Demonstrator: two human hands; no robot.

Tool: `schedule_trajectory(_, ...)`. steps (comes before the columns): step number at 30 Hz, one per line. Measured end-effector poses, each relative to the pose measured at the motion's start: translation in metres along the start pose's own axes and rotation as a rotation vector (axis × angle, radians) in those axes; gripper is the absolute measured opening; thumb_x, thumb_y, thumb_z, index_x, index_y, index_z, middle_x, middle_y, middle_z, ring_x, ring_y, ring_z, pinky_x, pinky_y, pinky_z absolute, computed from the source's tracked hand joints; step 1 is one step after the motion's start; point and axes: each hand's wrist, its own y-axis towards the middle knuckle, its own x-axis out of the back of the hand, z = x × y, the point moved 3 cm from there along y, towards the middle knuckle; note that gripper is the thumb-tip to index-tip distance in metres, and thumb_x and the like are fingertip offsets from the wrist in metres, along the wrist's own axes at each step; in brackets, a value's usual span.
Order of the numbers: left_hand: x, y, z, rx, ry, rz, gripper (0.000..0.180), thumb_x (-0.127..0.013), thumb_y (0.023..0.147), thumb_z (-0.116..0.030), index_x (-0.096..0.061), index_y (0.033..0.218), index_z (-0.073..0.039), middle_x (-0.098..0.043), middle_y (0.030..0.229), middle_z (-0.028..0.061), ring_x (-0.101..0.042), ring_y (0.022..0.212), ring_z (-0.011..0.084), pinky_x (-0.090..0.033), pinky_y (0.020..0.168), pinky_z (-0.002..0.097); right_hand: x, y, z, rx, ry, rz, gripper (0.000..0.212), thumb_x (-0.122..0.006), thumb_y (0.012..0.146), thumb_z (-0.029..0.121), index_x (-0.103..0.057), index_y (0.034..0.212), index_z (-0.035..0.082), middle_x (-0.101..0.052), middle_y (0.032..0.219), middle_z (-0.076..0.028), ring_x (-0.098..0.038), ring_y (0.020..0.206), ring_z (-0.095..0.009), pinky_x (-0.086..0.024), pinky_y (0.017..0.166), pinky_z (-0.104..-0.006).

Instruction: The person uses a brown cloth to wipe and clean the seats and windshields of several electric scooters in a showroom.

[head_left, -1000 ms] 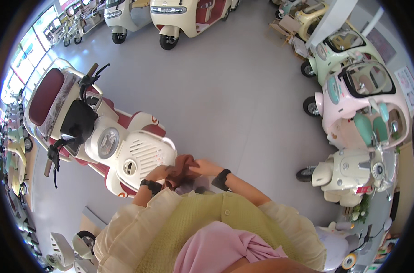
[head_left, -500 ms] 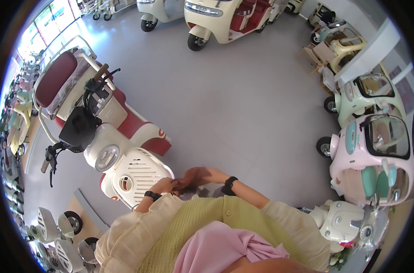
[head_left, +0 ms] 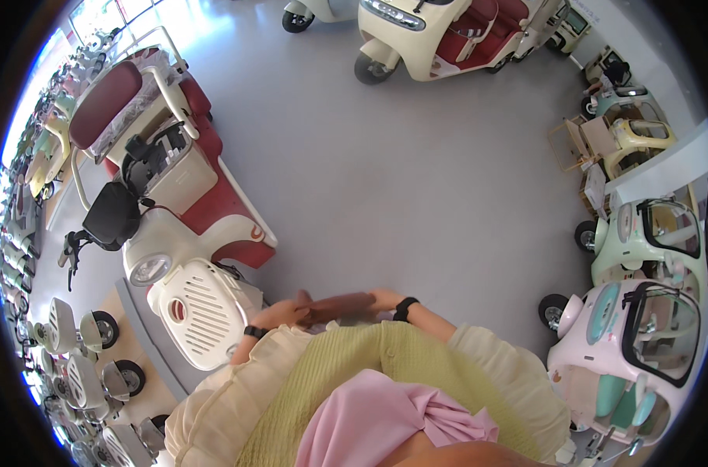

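Note:
A reddish-brown cloth (head_left: 334, 307) is stretched between my two hands, just in front of my body. My left hand (head_left: 278, 314) is closed on one end, close to the right edge of a cream slatted front rack (head_left: 221, 315). The other end is gripped by my right hand (head_left: 385, 299), over the grey floor. That rack belongs to a cream and dark red electric tricycle (head_left: 184, 233) with a round headlight (head_left: 151, 269), standing at my left. Both wrists carry black bands. My fingertips are partly hidden by the cloth.
A cream tricycle with red seats (head_left: 416, 35) stands at the far side. Along the right are a pink cabin vehicle (head_left: 595, 327), a mint one (head_left: 642, 241) and cardboard boxes (head_left: 595, 140). Several scooters line the left, some on a low platform (head_left: 128, 335).
The cloth has gone from bunched to drawn out lengthwise between my hands. My view has shifted, so the tricycle's front rack now appears lower and further left.

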Motion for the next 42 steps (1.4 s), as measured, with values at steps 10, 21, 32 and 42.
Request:
schedule_trajectory(10, 0.054, 0.129, -0.134, -0.154, -0.052, -0.279, 0.027, -0.052, 0.090, -0.025, -0.062, 0.095, -0.001, -0.064, 0.082, 0.0194, -0.062, 0.077, 0.0331, -0.047, 0.067, 0.0380, 0.174, -0.059, -0.099, 0.213, 0.009, -0.477, 0.040, -0.070, 0.076, 0.030, -0.056, 0.104, 0.005, -0.066, 0.091, -0.014, -0.063, 0.084, -0.028, -0.049, 0.073, -0.0377)
schedule_trajectory(21, 0.212, 0.317, -0.180, -0.002, -0.225, -0.018, 0.017, -0.060, 0.083, -0.018, -0.062, 0.094, -0.004, -0.066, 0.081, 0.0117, -0.064, 0.066, 0.0226, -0.050, 0.067, 0.0334, 0.382, 0.018, -0.153, -0.126, -0.083, -1.005, 0.021, -0.055, 0.082, 0.027, -0.055, 0.090, 0.007, -0.064, 0.083, -0.019, -0.060, 0.078, -0.039, -0.047, 0.067, -0.0475)
schedule_trajectory(32, 0.445, 0.537, -0.256, -0.219, 0.054, -0.384, 0.029, -0.057, 0.070, -0.006, -0.055, 0.098, -0.006, -0.062, 0.084, 0.0162, -0.060, 0.082, 0.0348, -0.048, 0.065, 0.0394, 0.633, 0.035, -0.170, -0.428, -0.068, -1.241, 0.030, -0.048, 0.088, 0.028, -0.062, 0.088, 0.002, -0.065, 0.085, -0.021, -0.062, 0.081, -0.039, -0.049, 0.070, -0.0474)
schedule_trajectory(42, 0.564, 0.724, -0.302, 0.004, 0.572, -0.454, 0.023, -0.053, 0.082, -0.026, -0.064, 0.089, -0.007, -0.065, 0.087, 0.0123, -0.063, 0.082, 0.0285, -0.050, 0.062, 0.0388, 0.839, 0.107, -0.221, -0.411, 0.255, -0.993, 0.042, -0.039, 0.093, 0.031, -0.061, 0.081, -0.003, -0.062, 0.059, -0.017, -0.062, 0.051, -0.027, -0.051, 0.052, -0.0340)
